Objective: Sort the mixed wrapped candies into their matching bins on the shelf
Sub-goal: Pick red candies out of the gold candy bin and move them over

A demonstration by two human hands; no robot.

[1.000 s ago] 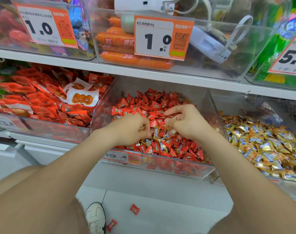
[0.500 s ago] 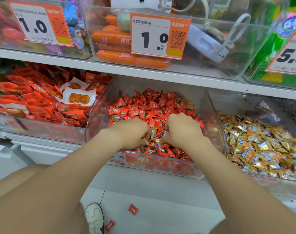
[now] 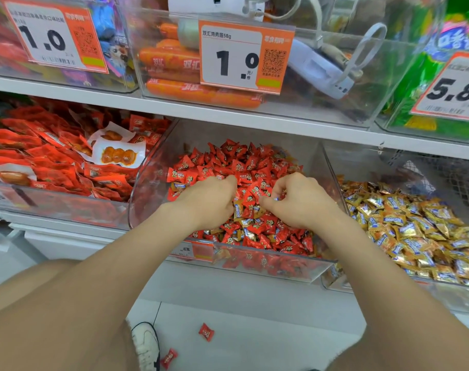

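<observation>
A clear middle bin (image 3: 257, 254) holds red wrapped candies (image 3: 236, 162) with several gold-and-blue candies (image 3: 238, 211) mixed in near its front. Both my hands are down in this pile. My left hand (image 3: 209, 202) is curled into a fist with its fingertips buried in the candies; an earlier frame showed a gold candy in it. My right hand (image 3: 300, 202) is curled beside it and pinches a gold-and-blue candy at its fingertips. The bin to the right (image 3: 332, 286) is filled with matching gold candies (image 3: 415, 228).
The left bin holds red snack packets (image 3: 54, 162). The shelf above carries sausages (image 3: 174, 61) behind price tags (image 3: 244, 56). Two red candies (image 3: 206, 332) lie on the floor beside a white shoe (image 3: 145, 344).
Both hands dug down toward the bin's front, then shifted back up over the pile. The right hand's fingers went from spread to curled and pinching.
</observation>
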